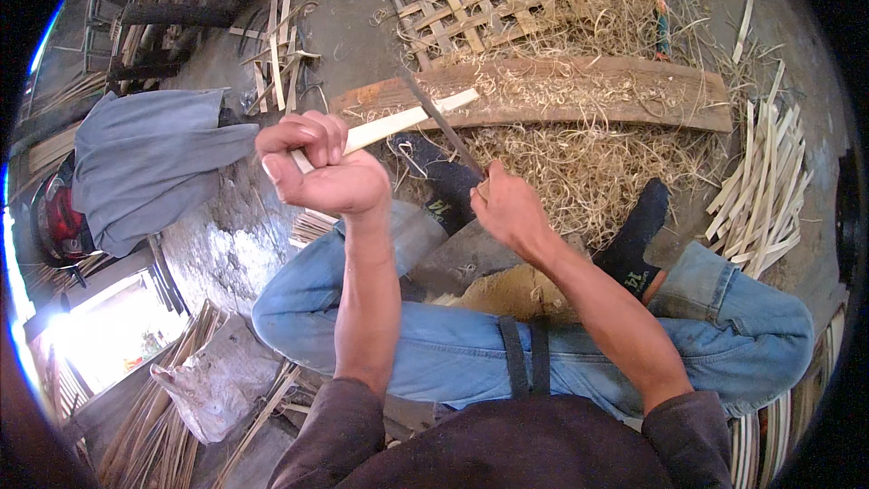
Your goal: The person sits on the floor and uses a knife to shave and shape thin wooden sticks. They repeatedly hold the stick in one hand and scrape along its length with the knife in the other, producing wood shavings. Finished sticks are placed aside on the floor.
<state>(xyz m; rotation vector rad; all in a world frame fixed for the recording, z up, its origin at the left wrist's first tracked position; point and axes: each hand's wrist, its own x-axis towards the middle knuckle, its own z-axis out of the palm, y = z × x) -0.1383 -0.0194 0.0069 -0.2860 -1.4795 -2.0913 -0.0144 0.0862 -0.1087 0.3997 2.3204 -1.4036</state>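
Observation:
My left hand (323,163) is closed round a pale, flat strip of wood or bamboo (398,124), raised in front of me and pointing to the right. In my right hand (509,206) is the handle of a long, narrow knife (441,123), its dark blade slanting up and to the left. Blade and strip cross in view; I cannot tell whether they touch. Beyond them a long wooden plank (615,91) lies across the floor, sprinkled with curled shavings. More shavings (552,181) are heaped between the plank and my feet.
Finished-looking pale strips (765,186) lie in a pile at the right. A woven lattice panel (480,0), partly under shavings, is beyond the plank. At the left hangs a grey cloth (154,163). A whitish plastic bag (217,380) rests near long thin sticks (154,435) at the lower left.

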